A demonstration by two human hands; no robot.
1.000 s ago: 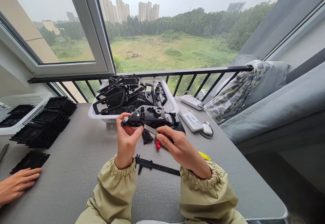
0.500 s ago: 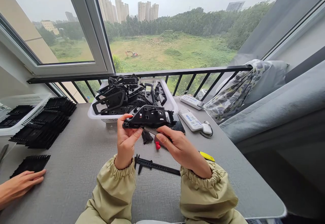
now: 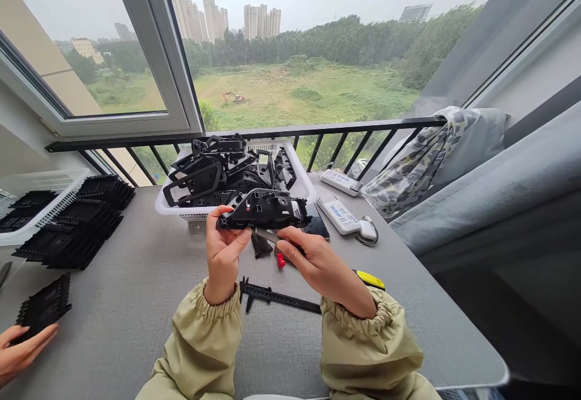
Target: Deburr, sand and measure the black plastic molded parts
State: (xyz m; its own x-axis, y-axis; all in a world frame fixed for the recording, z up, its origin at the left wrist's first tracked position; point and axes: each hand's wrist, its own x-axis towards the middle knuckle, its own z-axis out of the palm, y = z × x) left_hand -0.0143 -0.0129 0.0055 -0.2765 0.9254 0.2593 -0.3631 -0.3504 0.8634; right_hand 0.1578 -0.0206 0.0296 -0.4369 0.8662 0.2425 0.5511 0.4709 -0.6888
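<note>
My left hand (image 3: 224,255) pinches the left end of a black plastic bracket (image 3: 265,209), a long moulded piece with square cutouts, held up above the table. Closed around a knife (image 3: 263,235) is my right hand (image 3: 320,261), just under the bracket's right part. The thin metal blade points left below the bracket's lower edge, and the fingers mostly hide the handle. I cannot tell whether the blade touches the plastic. Behind the bracket stands a white basket (image 3: 170,204) heaped with similar black parts. Black vernier calipers (image 3: 281,297) lie below my hands.
A small red piece (image 3: 280,260), a crumpled black item (image 3: 261,245) and a yellow-and-black handle (image 3: 370,279) lie nearby. White devices (image 3: 338,214) sit at right. At left are stacked black panels (image 3: 68,230), another white basket (image 3: 68,182) and another person's hand (image 3: 27,351).
The other person's hand at left has lifted and tilted a black panel off the table. My hands, the bracket and the knife keep nearly the same pose; the view has shifted slightly.
</note>
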